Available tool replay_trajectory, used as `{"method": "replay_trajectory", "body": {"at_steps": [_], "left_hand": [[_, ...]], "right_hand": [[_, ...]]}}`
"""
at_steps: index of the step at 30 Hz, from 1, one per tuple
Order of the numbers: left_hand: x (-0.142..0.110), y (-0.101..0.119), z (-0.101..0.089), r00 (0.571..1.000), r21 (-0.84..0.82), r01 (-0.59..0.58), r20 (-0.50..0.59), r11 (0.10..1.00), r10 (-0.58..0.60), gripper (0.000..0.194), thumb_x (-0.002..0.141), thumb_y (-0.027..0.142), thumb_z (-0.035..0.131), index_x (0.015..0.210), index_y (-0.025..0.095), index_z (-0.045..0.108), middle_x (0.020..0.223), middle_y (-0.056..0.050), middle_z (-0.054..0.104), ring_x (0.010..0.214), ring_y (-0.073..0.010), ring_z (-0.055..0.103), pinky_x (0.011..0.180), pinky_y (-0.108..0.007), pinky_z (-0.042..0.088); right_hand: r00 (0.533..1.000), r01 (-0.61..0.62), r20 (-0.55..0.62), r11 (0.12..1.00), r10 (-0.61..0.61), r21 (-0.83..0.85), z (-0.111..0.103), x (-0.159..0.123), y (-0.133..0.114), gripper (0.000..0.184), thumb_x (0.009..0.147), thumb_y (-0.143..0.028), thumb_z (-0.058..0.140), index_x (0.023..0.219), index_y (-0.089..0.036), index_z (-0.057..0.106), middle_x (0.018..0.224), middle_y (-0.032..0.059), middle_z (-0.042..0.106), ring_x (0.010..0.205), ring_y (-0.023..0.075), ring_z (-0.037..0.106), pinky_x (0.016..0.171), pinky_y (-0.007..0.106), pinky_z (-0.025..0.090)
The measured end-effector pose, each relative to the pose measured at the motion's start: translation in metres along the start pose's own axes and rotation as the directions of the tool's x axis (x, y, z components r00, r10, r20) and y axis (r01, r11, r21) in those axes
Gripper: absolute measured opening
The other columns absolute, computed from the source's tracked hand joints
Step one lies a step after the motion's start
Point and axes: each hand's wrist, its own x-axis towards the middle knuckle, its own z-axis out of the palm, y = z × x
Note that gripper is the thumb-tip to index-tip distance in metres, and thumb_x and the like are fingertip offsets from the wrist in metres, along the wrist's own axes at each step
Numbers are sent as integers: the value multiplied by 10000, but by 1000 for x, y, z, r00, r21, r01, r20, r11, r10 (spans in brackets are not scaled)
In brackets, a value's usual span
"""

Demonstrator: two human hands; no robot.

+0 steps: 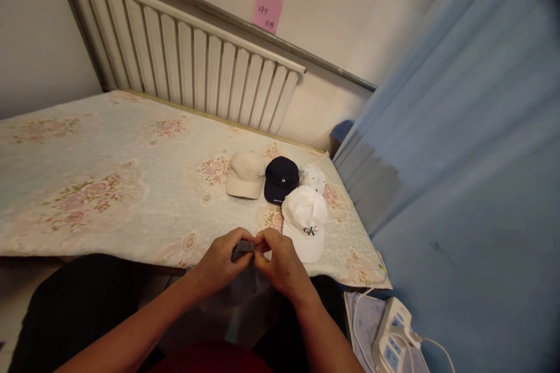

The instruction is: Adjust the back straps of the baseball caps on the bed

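Observation:
My left hand (225,259) pinches a short dark grey strap (243,247) between thumb and fingers, in front of the bed's near edge. My right hand (280,259) is closed in a pinch at the strap's right end, its fingertips meeting those of the left. Below both hands hangs a dim greyish thing (236,294), too dark to make out. Just beyond my right hand lies a white cap (305,221) with black letters on its front. Behind it sit a black cap (281,179), a beige cap (245,175) and a smaller white cap (312,177).
The caps rest on a bed with a flowered cover (144,198). A white radiator (188,52) runs along the wall, with a pink note (267,11) above it. A blue curtain (464,145) hangs at the right. A power strip (392,335) with cables lies at the lower right.

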Motion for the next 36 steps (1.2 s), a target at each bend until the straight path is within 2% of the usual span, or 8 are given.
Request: {"method": "replay_trajectory", "body": {"at_steps": [3, 5, 8, 12, 16, 20, 31, 36], "left_hand": [[-1, 4, -1, 1000, -4, 11, -19, 1000, -11, 113, 748, 182, 560, 859, 197, 574, 740, 17, 625, 677, -148, 570, 636, -250, 418], [-1, 6, -2, 1000, -32, 22, -18, 999, -22, 99, 752, 187, 548, 848, 196, 569, 739, 20, 631, 677, -144, 574, 636, -248, 424], [0, 7, -3, 999, -66, 32, -1, 997, -33, 101, 760, 194, 534, 854, 193, 569, 757, 19, 648, 695, -144, 591, 652, -251, 437], [3, 3, -4, 998, -44, 54, -12, 998, -54, 130, 765, 208, 538, 887, 187, 578, 781, 11, 651, 713, -147, 598, 660, -258, 444], [2, 1, -4, 999, -26, 48, 7, 999, -48, 152, 758, 184, 520, 896, 190, 583, 800, 8, 649, 740, -153, 598, 676, -266, 447], [1, -1, -3, 999, -10, 35, 33, 999, -35, 191, 740, 152, 510, 909, 190, 589, 829, 1, 657, 776, -159, 603, 709, -281, 451], [1, -7, -2, 999, 14, 41, 30, 999, -41, 200, 735, 146, 507, 913, 186, 591, 837, -2, 655, 791, -162, 602, 723, -285, 447], [-1, -10, 0, 998, 41, 19, 56, 999, -21, 167, 729, 145, 505, 869, 191, 584, 773, 17, 629, 726, -148, 580, 675, -267, 428]], "right_hand": [[995, -96, 35, 964, 90, 248, 3, 1, 9, 167, 705, -86, 517, 820, -193, 574, 724, -15, 618, 644, 123, 606, 609, 230, 488], [983, -186, 85, 889, 165, 418, 6, 1, 14, 103, 720, -117, 527, 784, -192, 555, 703, -15, 628, 639, 124, 622, 582, 218, 487], [971, -236, 100, 807, 216, 541, 7, 1, 16, 89, 738, -139, 546, 807, -195, 549, 682, -14, 644, 644, 133, 642, 585, 221, 490], [982, -186, 57, 881, 179, 436, 6, -1, 10, 172, 743, -114, 542, 888, -194, 590, 732, 3, 656, 684, 149, 665, 622, 243, 510], [996, -70, -50, 987, 78, 147, 8, -5, 8, 186, 759, -91, 524, 891, -193, 606, 803, 26, 649, 728, 160, 645, 685, 280, 510], [998, -3, -59, 999, -1, -53, 11, -8, 7, 207, 789, -83, 508, 939, -187, 605, 865, 47, 642, 797, 175, 616, 727, 297, 486], [999, -48, -26, 997, 46, -68, 16, -7, 8, 210, 777, -75, 502, 924, -200, 584, 856, 34, 637, 766, 160, 599, 693, 269, 458], [999, -42, -21, 998, 41, -48, 15, -5, 10, 208, 711, -60, 498, 847, -202, 567, 730, -8, 586, 670, 136, 559, 631, 246, 431]]}}
